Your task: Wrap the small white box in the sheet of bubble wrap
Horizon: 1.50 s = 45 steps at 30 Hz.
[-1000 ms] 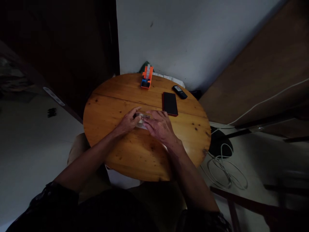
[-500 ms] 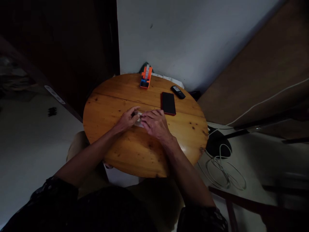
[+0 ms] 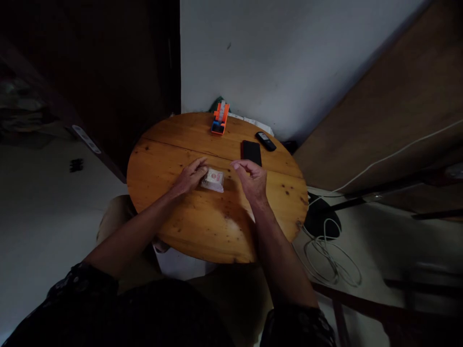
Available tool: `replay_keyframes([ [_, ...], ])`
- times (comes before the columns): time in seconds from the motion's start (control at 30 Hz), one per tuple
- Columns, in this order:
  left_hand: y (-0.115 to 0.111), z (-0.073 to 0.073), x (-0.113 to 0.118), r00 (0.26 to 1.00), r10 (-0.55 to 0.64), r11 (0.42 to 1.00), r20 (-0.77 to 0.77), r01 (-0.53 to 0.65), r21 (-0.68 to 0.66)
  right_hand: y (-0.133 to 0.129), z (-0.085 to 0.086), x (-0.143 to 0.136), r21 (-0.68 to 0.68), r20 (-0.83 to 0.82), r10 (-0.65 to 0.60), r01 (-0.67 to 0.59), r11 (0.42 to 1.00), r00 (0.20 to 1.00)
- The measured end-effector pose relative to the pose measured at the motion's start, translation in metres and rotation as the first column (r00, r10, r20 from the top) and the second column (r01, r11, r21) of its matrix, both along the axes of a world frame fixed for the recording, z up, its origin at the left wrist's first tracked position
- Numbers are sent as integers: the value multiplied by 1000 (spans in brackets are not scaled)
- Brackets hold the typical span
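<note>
A small clear plastic packet [image 3: 213,180] with a pale, red-marked item inside lies on the round wooden table [image 3: 202,221]. My left hand [image 3: 191,177] rests at the packet's left edge, its fingers touching the wrapping and slightly apart. To the right of the packet, my right hand [image 3: 253,180] is raised above the table, thumb and forefinger pressed together. Whether something small sits in that pinch I cannot make out.
Behind the hands lie a dark phone-like slab with a red edge [image 3: 251,152] and a black handset [image 3: 265,141]. An orange tape dispenser [image 3: 220,118] stands near the wall. Coiled white cable [image 3: 331,255] lies on the floor at right.
My right hand has lifted off the packet and moved right, uncovering it. My left hand has stayed beside it. The view has shifted slightly.
</note>
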<state>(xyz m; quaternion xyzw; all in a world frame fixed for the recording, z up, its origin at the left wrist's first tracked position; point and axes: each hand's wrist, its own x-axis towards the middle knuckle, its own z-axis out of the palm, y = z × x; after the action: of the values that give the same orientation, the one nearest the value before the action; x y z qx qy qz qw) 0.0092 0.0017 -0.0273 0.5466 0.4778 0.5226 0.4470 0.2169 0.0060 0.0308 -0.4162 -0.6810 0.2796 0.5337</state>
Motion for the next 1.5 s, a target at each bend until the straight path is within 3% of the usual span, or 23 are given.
replay_keyframes([
  [0.2, 8, -2, -9, 981, 193, 981, 37, -192, -35, 9, -10, 5, -176, -76, 43, -56, 983, 996],
  [0.33, 7, 0, -7, 976, 209, 977, 65, -207, -47, 8, -10, 6, -272, -38, 167, -171, 947, 985],
  [0.47, -1, 7, -1, 981, 189, 982, 53, -189, -7, 8, -12, 6, -339, -35, 197, -197, 920, 980],
  [0.77, -15, 18, 8, 952, 227, 966, -206, -194, 171, 20, -27, 12, -320, -18, 0, -6, 947, 1000],
  [1.03, -19, 18, 14, 957, 166, 983, -239, -140, 120, 49, -37, 4, -361, 183, -20, 86, 929, 983],
  [1.13, -20, 20, 15, 961, 151, 987, -231, -132, 96, 62, -33, -10, -417, 184, 11, 68, 906, 983],
  [1.27, -20, 20, 16, 966, 132, 990, -222, -119, 71, 65, -26, -25, -481, -17, 22, -27, 876, 1000],
  [1.37, -19, 19, 17, 972, 116, 992, -205, -103, 74, 59, -24, -25, -399, -124, 36, -83, 913, 992],
  [1.5, -17, 17, 18, 978, 113, 992, -177, -100, 81, 49, -20, -15, -314, -76, 150, -166, 935, 986],
])
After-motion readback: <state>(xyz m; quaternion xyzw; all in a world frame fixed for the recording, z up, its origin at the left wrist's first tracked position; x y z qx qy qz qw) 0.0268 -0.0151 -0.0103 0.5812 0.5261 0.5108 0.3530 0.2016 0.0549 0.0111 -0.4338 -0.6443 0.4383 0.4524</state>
